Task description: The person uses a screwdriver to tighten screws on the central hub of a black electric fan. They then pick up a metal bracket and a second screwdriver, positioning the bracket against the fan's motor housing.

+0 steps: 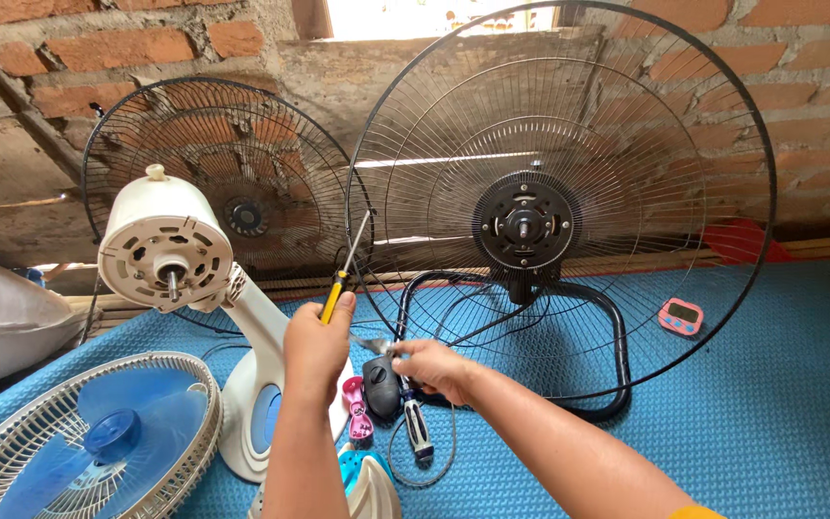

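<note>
1. Two hands are showing: the left hand (315,341) and the right hand (434,367).
2. Two screwdrivers are showing: a yellow-handled screwdriver (342,284) and a black-and-white-handled screwdriver (417,427).
3. Two bare black wire fan guards are standing against the wall: the small guard (218,173) and the large guard (569,207).
4. One white fan motor body (167,248) is standing on its stand.
5. One guard with blue blades (98,440) is lying flat.
6. One pink timer (681,316) is lying on the blue mat (780,404).
7. One black plug-like part (380,386) and one pink tool (356,408) are lying by the hands.
</note>
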